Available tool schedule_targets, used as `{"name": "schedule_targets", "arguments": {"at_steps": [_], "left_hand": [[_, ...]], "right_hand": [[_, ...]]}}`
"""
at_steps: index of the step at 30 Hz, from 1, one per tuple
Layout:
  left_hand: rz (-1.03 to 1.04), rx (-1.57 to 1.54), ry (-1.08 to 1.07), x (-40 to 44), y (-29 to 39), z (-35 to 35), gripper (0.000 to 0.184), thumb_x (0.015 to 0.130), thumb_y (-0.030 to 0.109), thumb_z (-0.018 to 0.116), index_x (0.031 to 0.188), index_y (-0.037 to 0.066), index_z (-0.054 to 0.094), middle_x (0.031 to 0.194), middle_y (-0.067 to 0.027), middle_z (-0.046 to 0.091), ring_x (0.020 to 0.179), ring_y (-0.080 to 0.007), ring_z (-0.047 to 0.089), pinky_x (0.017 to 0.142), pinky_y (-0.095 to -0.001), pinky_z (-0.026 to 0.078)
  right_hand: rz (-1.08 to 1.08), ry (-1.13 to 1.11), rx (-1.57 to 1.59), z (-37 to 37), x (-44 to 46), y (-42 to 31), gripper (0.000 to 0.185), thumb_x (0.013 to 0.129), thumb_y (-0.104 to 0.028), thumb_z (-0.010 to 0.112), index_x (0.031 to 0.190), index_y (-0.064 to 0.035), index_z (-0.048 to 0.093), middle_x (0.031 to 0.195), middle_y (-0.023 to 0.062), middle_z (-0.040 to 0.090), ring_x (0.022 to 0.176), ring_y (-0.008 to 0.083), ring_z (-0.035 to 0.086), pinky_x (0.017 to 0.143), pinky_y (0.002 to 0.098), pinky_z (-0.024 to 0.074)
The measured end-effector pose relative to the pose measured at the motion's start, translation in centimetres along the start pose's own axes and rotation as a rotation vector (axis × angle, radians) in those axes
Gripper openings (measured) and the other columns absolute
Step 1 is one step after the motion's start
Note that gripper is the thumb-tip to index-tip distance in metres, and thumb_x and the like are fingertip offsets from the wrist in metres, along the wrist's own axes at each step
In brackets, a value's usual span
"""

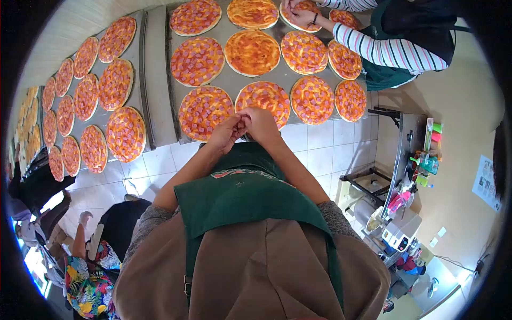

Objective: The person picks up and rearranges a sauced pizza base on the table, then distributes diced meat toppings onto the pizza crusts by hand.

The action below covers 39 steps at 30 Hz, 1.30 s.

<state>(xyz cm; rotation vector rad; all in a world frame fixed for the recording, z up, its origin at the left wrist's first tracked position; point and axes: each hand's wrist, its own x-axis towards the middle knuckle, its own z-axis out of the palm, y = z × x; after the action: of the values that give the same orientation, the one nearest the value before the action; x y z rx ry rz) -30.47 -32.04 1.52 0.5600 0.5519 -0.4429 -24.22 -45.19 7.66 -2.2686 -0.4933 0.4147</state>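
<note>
My left hand [225, 135] is curled, palm turned up, at the near edge of the metal table. Against it, my right hand [260, 126] has its fingers bent down and pressed together. Whatever is between the fingers is hidden. Just beyond the hands lies a round pizza [263, 101] with red sauce, yellow cheese and pink ham cubes, fewer on its left side. To its left, another pizza [206, 111] is covered in ham cubes. A pizza further back [252, 52] has sauce and cheese but no ham showing.
Across the table at the right, a co-worker's hands [303, 16] are over a pizza. Several ham pizzas lie on a second table [140, 80] at the left. Behind me at the left stands a person in a flowered shirt [93, 282]. A metal bench [402, 154] holds utensils along the right wall.
</note>
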Motion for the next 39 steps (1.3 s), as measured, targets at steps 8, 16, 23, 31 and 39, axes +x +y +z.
{"name": "schedule_targets", "arguments": {"at_steps": [8,16,23,31,39], "left_hand": [[-0.009,-0.029,0.071,-0.3,0.6,0.3,0.025,0.096,0.018,0.049,0.112,0.000,0.056,0.103,-0.0075,0.062,0.097,-0.0149,0.060,0.088,-0.0257,0.051],[0.004,-0.036,0.141,-1.3,1.2,0.0,0.027,0.096,0.017,0.048,0.115,-0.002,0.054,0.108,-0.0102,0.061,0.102,-0.0157,0.060,0.087,-0.0256,0.051],[0.002,-0.036,0.170,-1.9,1.6,-0.7,0.026,0.097,0.016,0.047,0.113,-0.002,0.055,0.108,-0.0103,0.061,0.101,-0.0158,0.060,0.088,-0.0259,0.051],[-0.007,-0.045,0.206,-1.9,2.1,-0.1,0.025,0.097,0.016,0.047,0.114,-0.002,0.054,0.107,-0.0102,0.061,0.100,-0.0164,0.061,0.088,-0.0255,0.051],[0.000,-0.032,0.171,-1.3,1.6,-0.5,0.027,0.097,0.016,0.046,0.116,-0.002,0.054,0.108,-0.0105,0.061,0.101,-0.0157,0.060,0.088,-0.0248,0.051]], "right_hand": [[0.282,0.045,0.578,-0.1,-0.4,4.2,0.025,0.081,-0.015,0.068,0.102,-0.0030,0.066,0.086,0.0056,0.067,0.071,0.0137,0.062,0.063,0.0271,0.0494],[0.556,0.212,0.485,-3.8,3.0,13.9,0.018,0.083,-0.014,0.064,0.098,-0.0048,0.069,0.085,0.0068,0.067,0.071,0.0147,0.061,0.065,0.0280,0.0497],[0.250,0.098,-0.387,-4.4,2.3,12.3,0.024,0.085,-0.006,0.050,0.097,-0.0153,0.069,0.099,0.0166,0.057,0.095,0.0349,0.058,0.080,0.0443,0.0480],[0.216,0.097,-0.510,-4.9,0.7,12.4,0.029,0.084,-0.009,0.049,0.103,-0.0206,0.069,0.102,0.0158,0.053,0.098,0.0330,0.056,0.081,0.0445,0.0490],[0.143,0.046,-0.652,-4.4,1.9,11.9,0.034,0.084,-0.008,0.049,0.105,-0.0253,0.069,0.098,0.0143,0.053,0.098,0.0309,0.056,0.082,0.0417,0.0484]]}}
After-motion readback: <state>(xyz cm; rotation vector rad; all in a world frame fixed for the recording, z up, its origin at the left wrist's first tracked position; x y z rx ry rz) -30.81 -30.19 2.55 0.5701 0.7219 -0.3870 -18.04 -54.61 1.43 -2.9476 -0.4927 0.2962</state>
